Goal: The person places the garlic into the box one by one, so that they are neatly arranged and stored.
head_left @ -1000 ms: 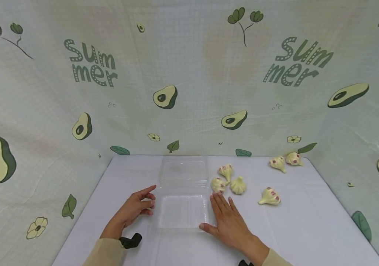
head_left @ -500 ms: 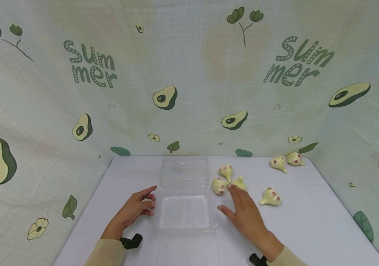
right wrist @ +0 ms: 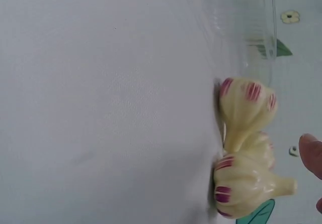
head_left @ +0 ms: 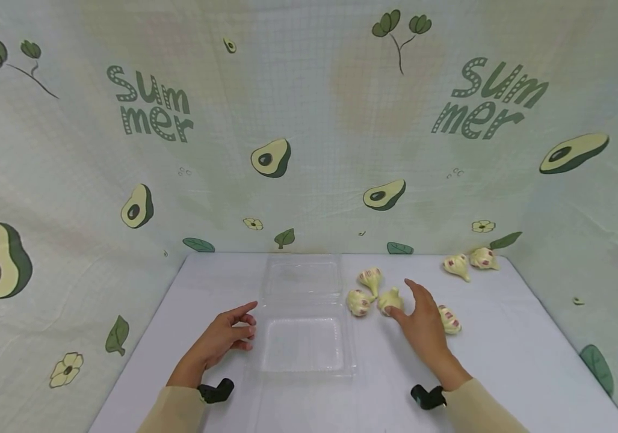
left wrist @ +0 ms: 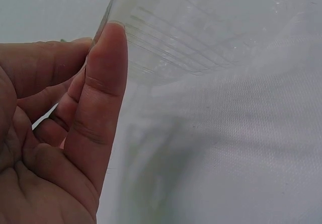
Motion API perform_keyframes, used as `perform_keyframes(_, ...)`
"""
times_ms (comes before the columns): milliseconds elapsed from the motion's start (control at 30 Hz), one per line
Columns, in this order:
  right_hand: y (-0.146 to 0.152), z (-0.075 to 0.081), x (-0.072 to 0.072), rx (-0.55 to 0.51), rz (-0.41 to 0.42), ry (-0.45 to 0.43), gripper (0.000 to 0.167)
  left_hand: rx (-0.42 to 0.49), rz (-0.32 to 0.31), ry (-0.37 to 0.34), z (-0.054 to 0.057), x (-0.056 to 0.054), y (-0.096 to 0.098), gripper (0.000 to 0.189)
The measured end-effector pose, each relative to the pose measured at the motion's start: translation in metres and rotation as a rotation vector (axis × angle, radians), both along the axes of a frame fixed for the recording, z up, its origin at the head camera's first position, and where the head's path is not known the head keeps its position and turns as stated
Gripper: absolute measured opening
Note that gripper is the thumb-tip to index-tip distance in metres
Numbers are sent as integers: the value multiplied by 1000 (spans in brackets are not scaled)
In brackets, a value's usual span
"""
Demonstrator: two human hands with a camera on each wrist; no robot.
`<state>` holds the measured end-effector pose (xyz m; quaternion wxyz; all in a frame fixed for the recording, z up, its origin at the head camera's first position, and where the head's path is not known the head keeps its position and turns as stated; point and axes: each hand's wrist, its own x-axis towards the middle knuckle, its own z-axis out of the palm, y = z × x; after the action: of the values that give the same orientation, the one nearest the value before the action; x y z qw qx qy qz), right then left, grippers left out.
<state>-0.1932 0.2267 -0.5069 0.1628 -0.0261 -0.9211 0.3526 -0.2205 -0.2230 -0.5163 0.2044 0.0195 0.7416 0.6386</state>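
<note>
A clear plastic hinged container [head_left: 302, 346] lies with its lid [head_left: 302, 278] laid back behind the base. My left hand [head_left: 224, 337] is at its left side; the left wrist view shows thumb and finger [left wrist: 103, 83] pinching the thin clear rim [left wrist: 104, 20]. To the right sits a cluster of garlic bulbs: one at the back [head_left: 370, 278], one at the left [head_left: 359, 302] and one with its stem up [head_left: 392, 298]. My right hand [head_left: 425, 328] hovers over that last garlic bulb [right wrist: 241, 189], thumb and fingers spread apart, its thumb overlapping the bulb in the head view.
Another garlic bulb [head_left: 449, 320] lies partly hidden behind my right hand. Two more, a garlic bulb [head_left: 457, 266] and a garlic bulb [head_left: 484, 258], lie at the back right corner of the white table [head_left: 514, 373]. A printed cloth [head_left: 319, 120] hangs around the table's back and sides.
My right hand has left the container's right side and moved right and back to the stem-up garlic bulb, fingers spreading. The left hand has stayed in place.
</note>
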Motion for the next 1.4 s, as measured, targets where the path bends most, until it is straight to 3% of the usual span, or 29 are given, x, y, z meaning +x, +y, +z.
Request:
perform_keyframes(233,5,-11,-14,-127,-3,-180,83,-7,-2,7,-1,0,0,71)
perform_keyframes(633,5,-23,-28,-172,46,-243,84,-10,11,-6,-3,-1,1,72)
perform_keyframes(1267,6,-31,-27,-127,94,-134,72,-8,9,-7,-1,0,2,72)
perform_keyframes(1400,6,-31,-26,-77,86,-116,72,-6,10,-8,-1,0,2,72)
